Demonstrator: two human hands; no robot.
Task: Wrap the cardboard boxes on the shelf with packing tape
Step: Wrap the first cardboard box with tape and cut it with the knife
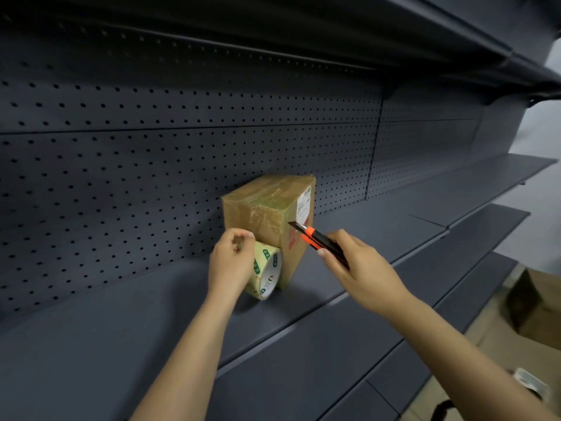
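A cardboard box [267, 208], covered in shiny clear tape and bearing a white label on its right side, stands upright on the dark grey shelf [121, 314]. A roll of packing tape [267, 273] with green marks stands on edge against the box's lower front. My left hand [232, 262] grips the roll from the left, fingers curled over its top. My right hand [355, 265] holds an orange and black utility knife [318, 238]; its extended blade tip points at the box's right front edge.
A perforated dark back panel [151, 162] rises behind the box. Another shelf [455, 41] overhangs above, and lower shelves step outward below. An open cardboard box [537, 302] sits on the floor at the right.
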